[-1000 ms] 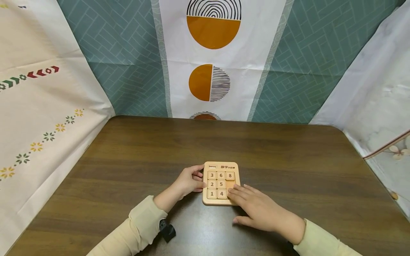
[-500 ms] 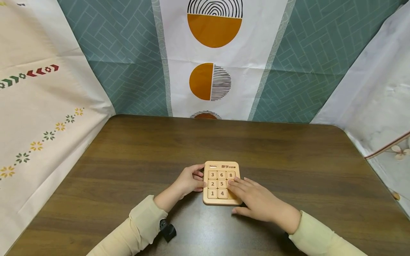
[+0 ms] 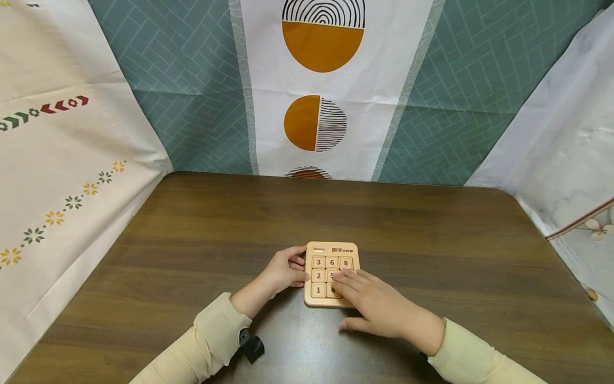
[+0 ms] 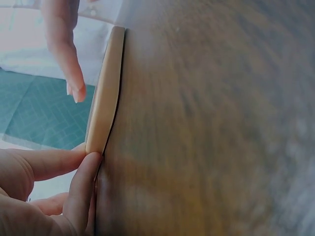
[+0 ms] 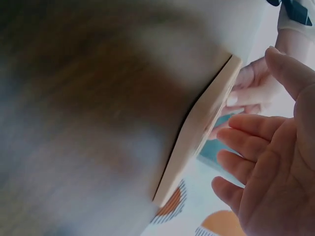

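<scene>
A wooden number slide puzzle (image 3: 312, 302) lies flat on the table, its numbered tiles in rows. Tiles 3, 6 and 8 show along the top, with 2 and 1 below on the left. At the left edge, my left hand (image 3: 280, 274) grips the puzzle's side between thumb and fingers; the left wrist view shows fingertips at the board's edge (image 4: 106, 108). My right hand (image 3: 376, 301) reaches over from the right with extended fingers, its fingertips over tiles 5 and 4. It hides most of the right column below the 8. In the right wrist view its fingers (image 5: 238, 142) are spread.
The brown wood-grain table (image 3: 216, 213) extends on all sides of the puzzle. A patterned cloth (image 3: 201, 106) hangs behind its far edge, with pale cloths at left and right. A black device (image 3: 251, 346) sits at the left sleeve.
My right hand has moved slightly up, then left across the puzzle, from the right column to over tiles 5 and 4. The left hand keeps its grip in place.
</scene>
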Demonstrator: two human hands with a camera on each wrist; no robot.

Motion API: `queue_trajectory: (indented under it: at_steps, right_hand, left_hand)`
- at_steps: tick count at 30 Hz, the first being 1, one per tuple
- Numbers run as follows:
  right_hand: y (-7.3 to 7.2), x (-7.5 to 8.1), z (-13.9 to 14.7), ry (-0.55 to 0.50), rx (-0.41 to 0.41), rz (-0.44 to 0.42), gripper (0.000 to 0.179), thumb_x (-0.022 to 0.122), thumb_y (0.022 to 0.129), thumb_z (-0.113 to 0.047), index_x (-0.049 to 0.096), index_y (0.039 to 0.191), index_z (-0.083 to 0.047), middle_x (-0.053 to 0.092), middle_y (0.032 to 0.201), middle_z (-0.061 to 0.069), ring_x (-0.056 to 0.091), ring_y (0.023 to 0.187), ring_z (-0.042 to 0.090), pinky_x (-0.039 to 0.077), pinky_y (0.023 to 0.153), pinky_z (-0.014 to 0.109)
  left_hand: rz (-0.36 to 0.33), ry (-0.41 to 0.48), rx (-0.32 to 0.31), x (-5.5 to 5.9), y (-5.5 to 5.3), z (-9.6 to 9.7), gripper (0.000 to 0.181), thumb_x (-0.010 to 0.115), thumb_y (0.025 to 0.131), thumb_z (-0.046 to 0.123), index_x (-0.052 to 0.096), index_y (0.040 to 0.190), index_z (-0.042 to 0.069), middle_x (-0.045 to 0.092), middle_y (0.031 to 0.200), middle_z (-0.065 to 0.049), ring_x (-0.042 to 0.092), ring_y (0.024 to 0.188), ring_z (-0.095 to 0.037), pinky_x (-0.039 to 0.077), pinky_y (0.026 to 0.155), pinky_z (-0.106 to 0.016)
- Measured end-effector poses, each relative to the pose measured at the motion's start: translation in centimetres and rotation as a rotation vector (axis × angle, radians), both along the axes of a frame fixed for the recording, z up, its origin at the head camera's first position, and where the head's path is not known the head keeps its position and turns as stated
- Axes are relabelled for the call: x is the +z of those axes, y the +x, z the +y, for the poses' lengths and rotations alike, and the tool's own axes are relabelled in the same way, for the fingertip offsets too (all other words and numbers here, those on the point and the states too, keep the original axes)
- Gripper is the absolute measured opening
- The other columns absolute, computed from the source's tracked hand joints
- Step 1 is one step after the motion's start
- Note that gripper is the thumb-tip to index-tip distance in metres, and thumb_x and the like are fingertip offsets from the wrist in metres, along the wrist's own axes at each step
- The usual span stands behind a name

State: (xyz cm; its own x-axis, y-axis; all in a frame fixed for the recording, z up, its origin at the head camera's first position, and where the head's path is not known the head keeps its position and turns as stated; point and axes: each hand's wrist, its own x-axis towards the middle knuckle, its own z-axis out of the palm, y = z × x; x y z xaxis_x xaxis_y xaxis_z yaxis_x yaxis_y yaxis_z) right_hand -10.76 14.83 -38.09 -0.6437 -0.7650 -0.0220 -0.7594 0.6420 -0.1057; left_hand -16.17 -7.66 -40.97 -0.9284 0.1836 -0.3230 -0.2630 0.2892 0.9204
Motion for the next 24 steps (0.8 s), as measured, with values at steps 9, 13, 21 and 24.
queue_trajectory:
  at_steps: [9, 13, 21, 24]
  right_hand:
    - [0.56, -0.08, -0.59, 0.035, 0.054, 0.007, 0.065, 0.054, 0.085, -0.052, 0.047, 0.133, -0.009, 0.046, 0.139, 0.004, 0.036, 0.134, 0.022, 0.031, 0.111, 0.043]
    - [0.55, -0.19, -0.48, 0.039, 0.042, 0.0, 0.065, 0.053, 0.085, -0.053, 0.047, 0.133, -0.009, 0.045, 0.14, 0.004, 0.035, 0.134, 0.022, 0.031, 0.111, 0.043]
    - [0.67, -0.09, -0.22, 0.027, 0.044, -0.008, 0.064, 0.054, 0.085, -0.051, 0.048, 0.132, -0.009, 0.047, 0.139, 0.004, 0.037, 0.132, 0.022, 0.032, 0.11, 0.042]
    - [0.86, -0.14, -0.01, 0.016, 0.045, -0.006, 0.063, 0.055, 0.085, -0.05, 0.049, 0.132, -0.008, 0.047, 0.138, 0.005, 0.039, 0.132, 0.022, 0.033, 0.11, 0.041]
  left_hand:
    - [0.002, 0.005, 0.0, -0.02, -0.08, 0.05, 0.069, 0.067, 0.072, -0.013, 0.044, 0.135, 0.004, 0.05, 0.101, -0.014, 0.051, 0.081, -0.016, 0.058, 0.061, -0.03]
    - [0.008, -0.002, -0.001, 0.03, -0.1, 0.01, 0.069, 0.067, 0.072, -0.013, 0.043, 0.135, 0.004, 0.05, 0.102, -0.015, 0.051, 0.081, -0.016, 0.058, 0.061, -0.029]
    - [0.006, 0.002, 0.004, -0.06, -0.06, 0.01, 0.07, 0.067, 0.072, -0.013, 0.043, 0.135, 0.004, 0.05, 0.102, -0.015, 0.051, 0.081, -0.016, 0.058, 0.061, -0.03]
    - [0.003, 0.005, 0.007, -0.23, -0.02, 0.03, 0.07, 0.068, 0.071, -0.013, 0.043, 0.135, 0.004, 0.05, 0.102, -0.015, 0.051, 0.081, -0.016, 0.058, 0.061, -0.03]
